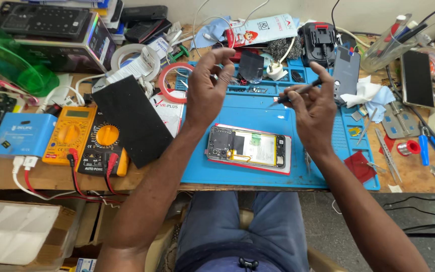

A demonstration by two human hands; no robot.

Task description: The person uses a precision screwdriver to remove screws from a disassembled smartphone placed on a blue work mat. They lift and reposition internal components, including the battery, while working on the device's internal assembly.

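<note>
An opened smartphone [246, 146] lies back-off on the blue work mat [258, 113], its battery and circuit board showing, with a red-edged cover under it. My left hand [206, 86] is raised above the mat, thumb and fingers pinched close together; whether something tiny sits between them I cannot tell. My right hand [314, 107] is raised to the right of it and grips a thin dark screwdriver [298, 91] that points left. Both hands hover above the phone, not touching it.
Two multimeters, orange [70, 135] and black-orange [102, 148], sit left with a black foam block [132, 126]. Tape rolls [169, 83], a grey phone back [347, 73], tweezers [386, 151], a dark phone [417, 78] and a green bottle [11, 65] crowd the wooden bench.
</note>
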